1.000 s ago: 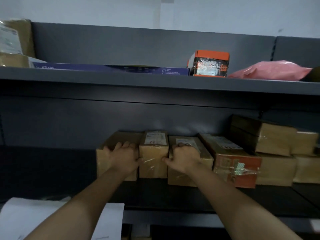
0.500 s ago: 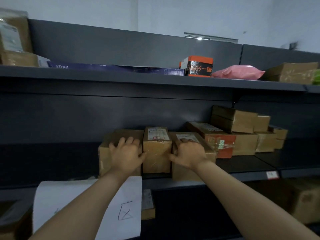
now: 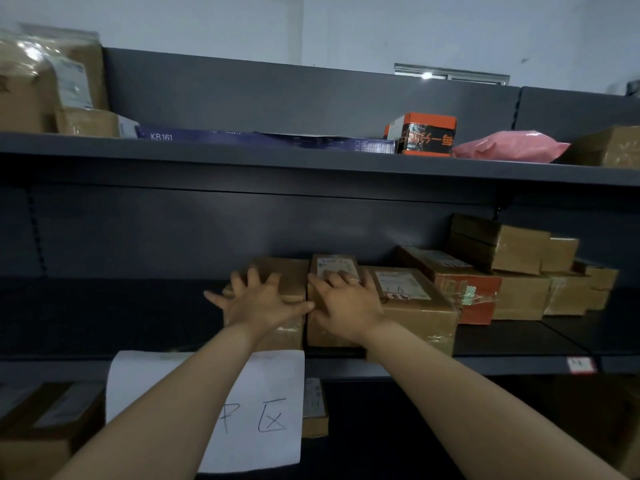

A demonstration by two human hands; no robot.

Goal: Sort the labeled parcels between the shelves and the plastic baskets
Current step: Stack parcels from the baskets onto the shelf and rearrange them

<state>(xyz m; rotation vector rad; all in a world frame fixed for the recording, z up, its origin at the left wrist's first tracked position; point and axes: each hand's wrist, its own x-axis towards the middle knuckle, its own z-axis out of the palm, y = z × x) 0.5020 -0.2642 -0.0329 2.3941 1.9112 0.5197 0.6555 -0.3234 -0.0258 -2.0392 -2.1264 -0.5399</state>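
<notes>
Three brown cardboard parcels stand side by side on the middle shelf [image 3: 485, 365], taped, two with white labels on top. The left hand [image 3: 258, 299] lies flat with fingers spread on the left parcel [image 3: 287, 271]; the right hand [image 3: 346, 303] presses open-palmed on the middle parcel [image 3: 334, 265], gripping nothing. The right parcel [image 3: 415, 303] touches it.

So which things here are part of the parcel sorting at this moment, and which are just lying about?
In the job:
- left hand flat on the leftmost brown parcel
- right hand on the narrow labeled parcel
- middle shelf

Lying about:
- orange box
- pink bag
- handwritten paper sign
</notes>
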